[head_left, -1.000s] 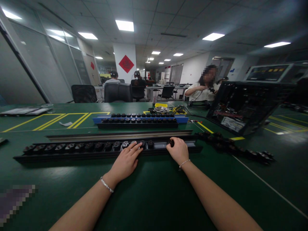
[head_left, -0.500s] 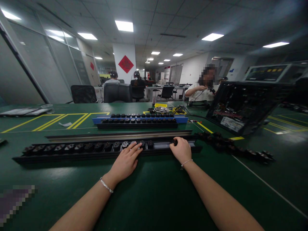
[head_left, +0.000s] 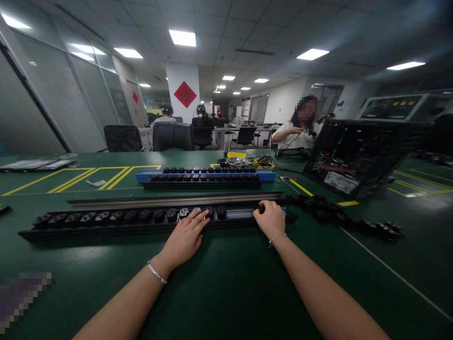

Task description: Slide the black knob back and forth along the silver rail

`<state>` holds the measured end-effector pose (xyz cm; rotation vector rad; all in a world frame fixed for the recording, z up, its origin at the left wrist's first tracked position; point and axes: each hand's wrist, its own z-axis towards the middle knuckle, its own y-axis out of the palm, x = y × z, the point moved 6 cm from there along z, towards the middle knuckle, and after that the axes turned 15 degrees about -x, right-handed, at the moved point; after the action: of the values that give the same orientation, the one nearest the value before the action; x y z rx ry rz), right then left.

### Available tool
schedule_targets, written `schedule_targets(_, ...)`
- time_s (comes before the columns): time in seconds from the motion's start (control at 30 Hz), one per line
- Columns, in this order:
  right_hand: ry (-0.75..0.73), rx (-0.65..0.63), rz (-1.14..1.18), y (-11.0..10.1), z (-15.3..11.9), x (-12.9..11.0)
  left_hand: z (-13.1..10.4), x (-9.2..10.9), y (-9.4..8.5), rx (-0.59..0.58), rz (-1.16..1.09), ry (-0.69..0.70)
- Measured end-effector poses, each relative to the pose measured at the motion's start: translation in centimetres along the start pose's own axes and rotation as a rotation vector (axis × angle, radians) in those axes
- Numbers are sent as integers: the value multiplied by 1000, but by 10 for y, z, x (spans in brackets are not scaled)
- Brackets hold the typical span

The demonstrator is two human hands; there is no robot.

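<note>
A long black tray lies across the green table, holding a row of round dark parts. My left hand rests on the row near its right end, palm down with the fingers extended. Over the right part of the tray, my right hand has its fingers curled round a small black part, mostly hidden by them. Between the hands a bare pale strip shows inside the tray. Just behind lies a long empty-looking rail.
Farther back stand a blue rail and another black tray with parts. A dark linked chain of parts lies at right, before an open computer case. A person sits across the table.
My right hand has shifted slightly to the right along the tray, with the small black part in its fingers. My left hand has stayed in place.
</note>
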<state>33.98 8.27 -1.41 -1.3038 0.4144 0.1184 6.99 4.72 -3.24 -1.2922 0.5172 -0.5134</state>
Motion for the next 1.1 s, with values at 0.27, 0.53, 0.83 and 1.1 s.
schedule_targets(0.27, 31, 29, 4, 1, 3, 7, 0, 0, -1, -9, -4, -2)
schedule_targets(0.53, 57, 33, 18, -3, 4, 13, 0, -1, 1, -9, -7, 1)
schedule_targets(0.83, 130, 42, 33, -8, 8, 26, 0, -1, 1, -15, -4, 2)
schedule_targets(1.1, 180, 36, 40, -13, 9, 32, 0, -1, 1, -16, 7, 0)
